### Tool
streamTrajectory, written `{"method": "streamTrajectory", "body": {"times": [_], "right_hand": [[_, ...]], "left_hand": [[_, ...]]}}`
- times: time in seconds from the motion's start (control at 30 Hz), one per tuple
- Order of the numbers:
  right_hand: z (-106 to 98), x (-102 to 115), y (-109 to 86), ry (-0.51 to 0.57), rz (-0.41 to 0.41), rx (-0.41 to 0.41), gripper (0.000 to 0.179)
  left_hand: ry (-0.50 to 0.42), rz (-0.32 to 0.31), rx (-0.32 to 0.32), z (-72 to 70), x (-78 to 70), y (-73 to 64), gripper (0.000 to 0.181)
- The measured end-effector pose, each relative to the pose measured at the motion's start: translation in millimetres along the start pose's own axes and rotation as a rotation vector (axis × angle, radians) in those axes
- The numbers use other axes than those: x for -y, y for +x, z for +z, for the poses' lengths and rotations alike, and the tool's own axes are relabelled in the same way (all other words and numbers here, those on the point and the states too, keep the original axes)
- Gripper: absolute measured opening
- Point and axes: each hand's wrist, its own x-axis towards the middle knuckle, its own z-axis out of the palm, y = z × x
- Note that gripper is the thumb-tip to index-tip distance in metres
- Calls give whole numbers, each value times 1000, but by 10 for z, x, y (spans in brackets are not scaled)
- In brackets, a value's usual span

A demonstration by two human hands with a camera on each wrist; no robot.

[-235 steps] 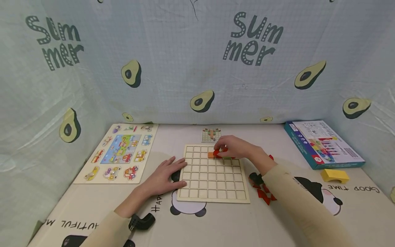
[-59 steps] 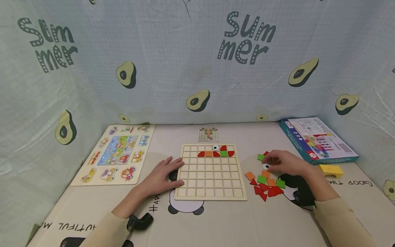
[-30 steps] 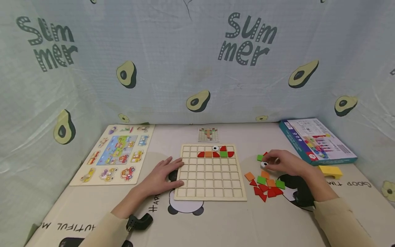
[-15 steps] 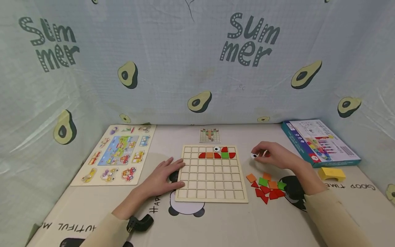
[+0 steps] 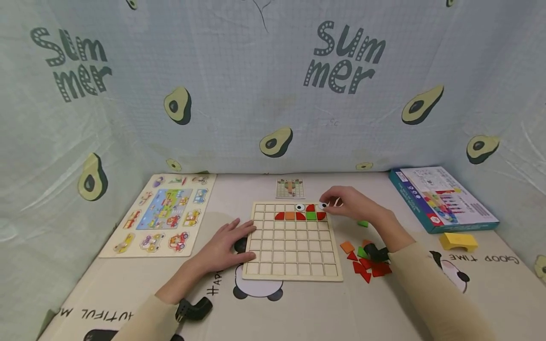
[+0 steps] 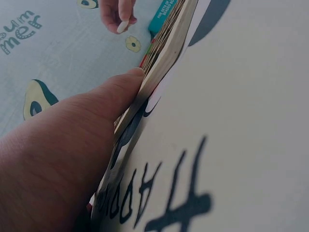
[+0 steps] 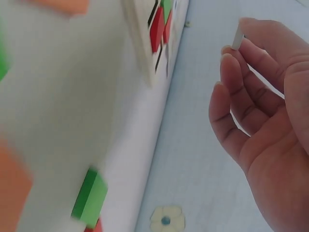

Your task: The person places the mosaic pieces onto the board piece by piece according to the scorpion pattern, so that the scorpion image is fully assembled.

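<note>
My right hand (image 5: 351, 203) pinches a white round eye tile (image 5: 323, 206) between thumb and fingertip, above the far right corner of the wooden grid board (image 5: 273, 258). In the right wrist view the eye tile (image 7: 237, 37) shows edge-on. Spread out flat, my left hand (image 5: 223, 244) touches the board's left edge with thumb and fingers. On the board's far rows lie another eye tile (image 5: 300, 207), an orange square (image 5: 290, 216), a green square (image 5: 311, 216) and several red rounded pieces (image 5: 279, 216).
A small pattern card (image 5: 290, 188) lies behind the board. Loose orange, green and red tiles (image 5: 360, 267) are scattered right of it, partly under the right wrist. A vehicle puzzle (image 5: 200, 180) is at left; a blue box (image 5: 452, 199) and yellow block (image 5: 458, 241) are at right.
My right hand picked up the eye tile from the loose pieces and moved left to the board's far right corner. Since the earliest frame, tiles have been laid there; my left hand stayed put.
</note>
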Motion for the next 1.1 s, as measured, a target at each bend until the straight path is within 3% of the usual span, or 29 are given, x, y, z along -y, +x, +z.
{"method": "streamTrajectory", "body": {"times": [0.5,0.87,1.1], "right_hand": [[246,100,407,42,-54,-8,22],[403,180,700,-5,-96,77,23],[482,298,849,-36,-64,128,25]], "left_hand": [[6,-15,8,-3,-1,3,71],[1,-11,0,20,6,-1,72],[0,-12,3,9,2,-4,71]]}}
